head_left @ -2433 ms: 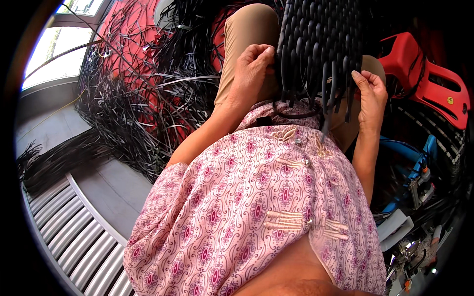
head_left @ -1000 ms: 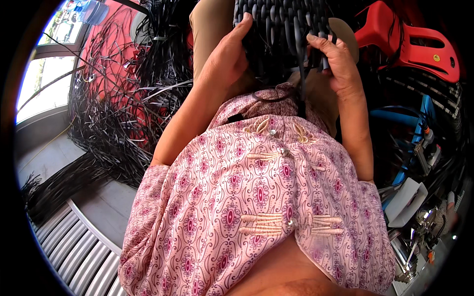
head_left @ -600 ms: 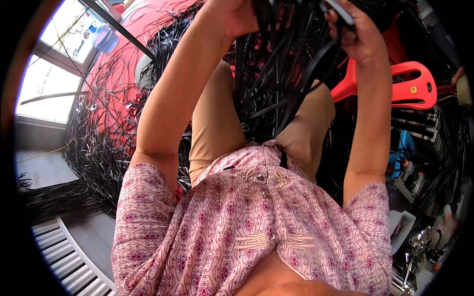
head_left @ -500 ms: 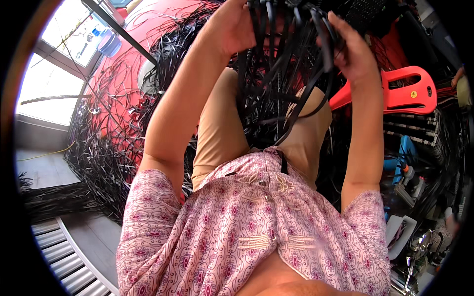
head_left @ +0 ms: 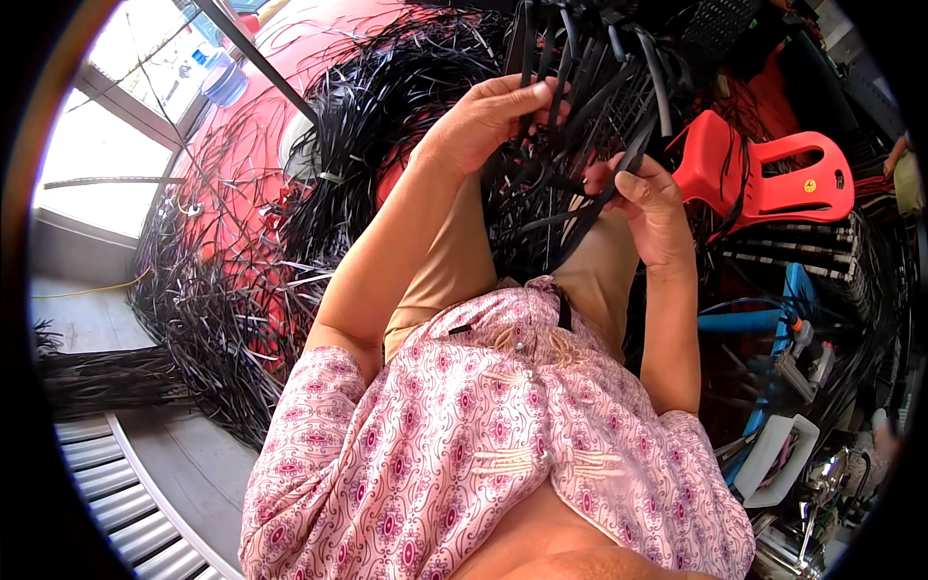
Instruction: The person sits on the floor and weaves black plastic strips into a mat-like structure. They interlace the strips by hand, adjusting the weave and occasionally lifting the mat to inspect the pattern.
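Note:
Flat black plastic strips hang down between my knees from the top edge of the view, in a loose bundle. Thumb and fingers of my left hand close around one of the hanging strips at the bundle's left side. Lower and to the right, my right hand pinches a black strip between thumb and curled fingers; its upper part runs back up into the bundle. Whatever the strips are fixed to at the top is mostly cut off by the frame.
Loose black strips lie heaped over a red surface on the left. A red plastic stool chair stands close by my right hand. Farther right are a white container and tools; a slatted metal piece lies lower left.
Both hands have come down and nearer to me from the top edge. My right hand has moved slightly left and now pinches a strip; the left closes on another.

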{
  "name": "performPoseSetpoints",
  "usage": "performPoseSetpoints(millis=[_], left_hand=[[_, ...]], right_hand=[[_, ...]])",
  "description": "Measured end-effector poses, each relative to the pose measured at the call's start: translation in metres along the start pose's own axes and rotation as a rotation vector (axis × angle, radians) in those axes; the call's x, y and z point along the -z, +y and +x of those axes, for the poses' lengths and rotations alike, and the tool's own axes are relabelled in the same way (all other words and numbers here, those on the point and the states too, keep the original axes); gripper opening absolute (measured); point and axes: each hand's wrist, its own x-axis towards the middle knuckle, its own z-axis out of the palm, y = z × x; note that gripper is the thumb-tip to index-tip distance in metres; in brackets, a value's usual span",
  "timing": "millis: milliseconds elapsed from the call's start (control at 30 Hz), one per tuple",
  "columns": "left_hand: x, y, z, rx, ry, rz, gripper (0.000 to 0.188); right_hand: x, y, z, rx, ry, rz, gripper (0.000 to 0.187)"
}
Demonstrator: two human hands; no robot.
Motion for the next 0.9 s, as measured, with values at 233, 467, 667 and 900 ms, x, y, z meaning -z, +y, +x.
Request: performPoseSetpoints(millis=[233,467,667,900], left_hand=[[0.018,-0.024,-0.022,-0.023,-0.001,-0.119,0.027],[0.021,-0.050,-0.036,0.033,0.124,0.136,0.015],[0.002,-0.064,-0.031,-0.010,0.201,0.200,0.019],[-0.021,-0.069,-0.029,0.024,0.277,0.094,0.025]], right_hand=[[0.012,0.008,-0.041,0.023,0.093,0.063,0.027],[0.023,0.032,-0.074,-0.173,0.001,-0.034,0.021],[0.014,0.047,-0.080,-0.088,0.031,-0.025,0.029],[0.011,0.049,-0.085,-0.082,0.052,0.052,0.023]])
